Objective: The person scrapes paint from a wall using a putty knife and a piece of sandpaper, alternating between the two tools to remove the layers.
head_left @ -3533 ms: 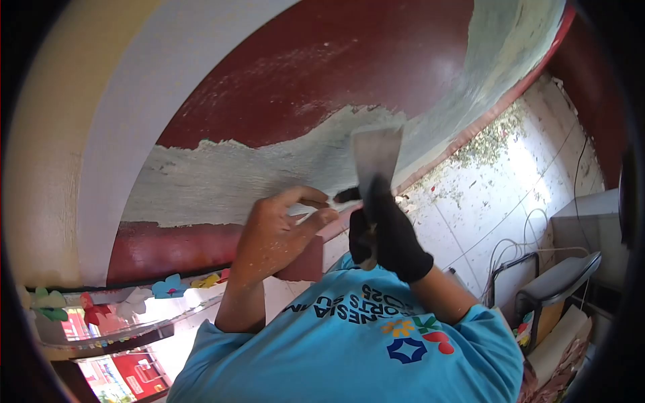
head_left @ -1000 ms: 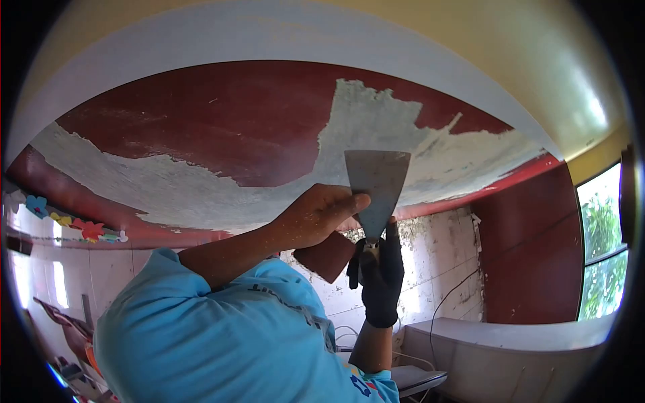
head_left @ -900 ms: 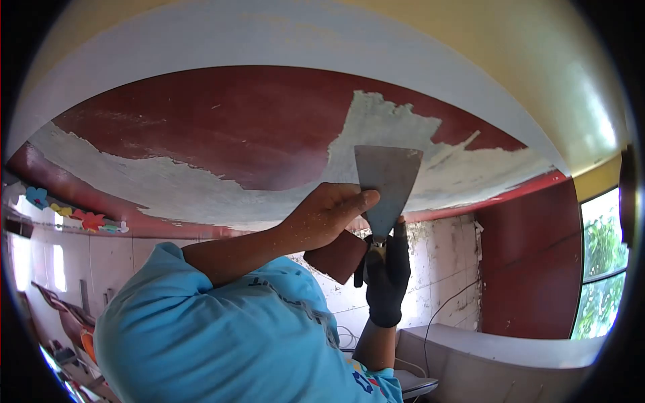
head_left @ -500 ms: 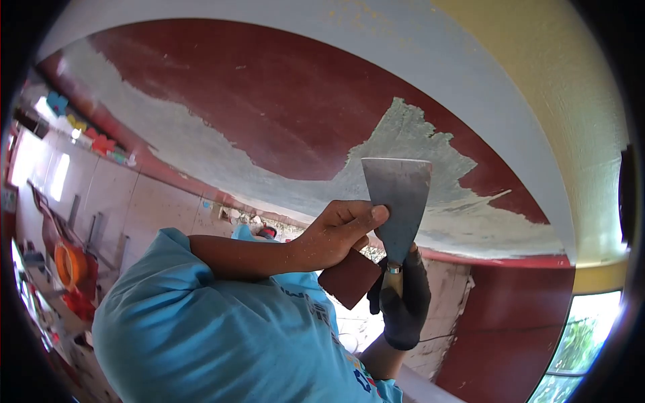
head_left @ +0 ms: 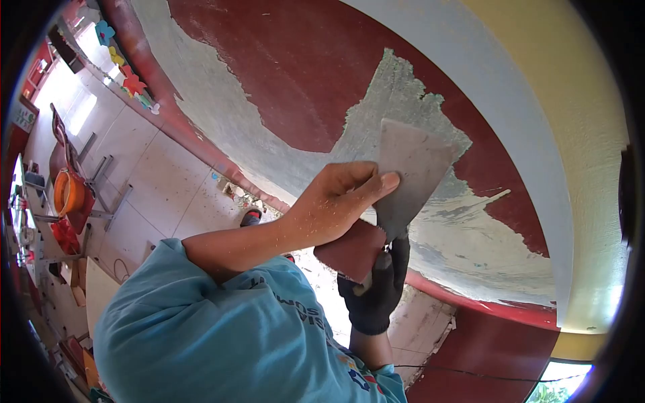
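Observation:
My right hand (head_left: pixel 373 295), in a dark glove, is closed round the handle of a putty knife (head_left: pixel 413 168) with a wide, dusty metal blade pointing up. My bare left hand (head_left: pixel 336 201) is closed, its thumb at the blade's left edge. Under the left palm hangs a dark red-brown sheet that looks like sandpaper (head_left: pixel 353 250), apparently held by the fingers hidden behind it. Specks of dust cling to the left wrist. Behind the blade is a curved wall (head_left: pixel 289 101) with red paint and bare grey patches.
A pale tiled floor (head_left: pixel 161 168) spreads to the left, with debris along the wall's base. A shoe (head_left: pixel 251 217) shows there. Further left stand a chair (head_left: pixel 64 154) and an orange round object (head_left: pixel 69 193). Colourful flower cut-outs (head_left: pixel 132 80) line a ledge.
The view has tilted, showing more floor at left. The blade has turned to lean right and its other light now looks paler. Both hands keep their holds.

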A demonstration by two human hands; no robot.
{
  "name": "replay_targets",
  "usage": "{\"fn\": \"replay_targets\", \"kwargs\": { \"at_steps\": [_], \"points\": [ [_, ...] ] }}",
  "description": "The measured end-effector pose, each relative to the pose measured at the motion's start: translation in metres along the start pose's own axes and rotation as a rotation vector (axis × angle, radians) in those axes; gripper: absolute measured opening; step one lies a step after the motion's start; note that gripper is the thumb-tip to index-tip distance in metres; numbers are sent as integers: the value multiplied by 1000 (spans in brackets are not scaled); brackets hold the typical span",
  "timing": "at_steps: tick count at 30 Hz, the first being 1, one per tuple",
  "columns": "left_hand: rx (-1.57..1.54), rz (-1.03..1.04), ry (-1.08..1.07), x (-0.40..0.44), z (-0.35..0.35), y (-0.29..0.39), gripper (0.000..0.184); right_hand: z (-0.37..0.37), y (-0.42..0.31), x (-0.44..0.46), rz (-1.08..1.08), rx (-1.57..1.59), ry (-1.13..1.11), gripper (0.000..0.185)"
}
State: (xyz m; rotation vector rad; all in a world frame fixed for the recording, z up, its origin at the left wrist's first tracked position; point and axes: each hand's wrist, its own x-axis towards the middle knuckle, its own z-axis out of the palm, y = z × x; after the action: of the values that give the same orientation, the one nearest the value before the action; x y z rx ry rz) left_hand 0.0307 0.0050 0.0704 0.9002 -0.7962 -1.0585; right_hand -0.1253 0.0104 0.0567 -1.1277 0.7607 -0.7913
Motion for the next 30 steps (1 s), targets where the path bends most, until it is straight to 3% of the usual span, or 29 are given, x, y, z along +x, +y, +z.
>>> {"fn": "replay_targets", "kwargs": {
  "at_steps": [3, 5, 6, 9, 13, 15, 16, 20, 23, 30],
  "points": [
    [111, 57, 30, 4, -1, 15, 35, 12, 7, 7, -14, 15, 112, 55],
    [298, 136, -25, 7, -2, 29, 35, 21, 16, 10, -315, -324, 121, 55],
    [301, 140, -39, 9, -4, 36, 35, 24, 16, 13, -324, -320, 132, 55],
    [462, 140, -89, 14, -7, 43, 36, 31, 19, 17, -737, -1058, 163, 61],
    [512, 137, -145, 16, -16, 49, 35, 45, 27, 14, -675, -1065, 238, 64],
    [539, 121, -204, 16, -18, 52, 35, 56, 9, 9, -650, -1046, 162, 47],
    [536, 110, -194, 17, -16, 56, 35, 49, 18, 6, -563, -1065, 180, 64],
    [564, 142, -209, 17, -22, 50, 31, 51, 33, 13, -737, -1024, 271, 66],
    [439, 99, -200, 21, -16, 60, 31, 57, 8, 9, -727, -1071, 240, 52],
    [445, 73, -206, 21, -13, 60, 36, 58, 7, 5, -659, -1084, 201, 56]
  ]
}}
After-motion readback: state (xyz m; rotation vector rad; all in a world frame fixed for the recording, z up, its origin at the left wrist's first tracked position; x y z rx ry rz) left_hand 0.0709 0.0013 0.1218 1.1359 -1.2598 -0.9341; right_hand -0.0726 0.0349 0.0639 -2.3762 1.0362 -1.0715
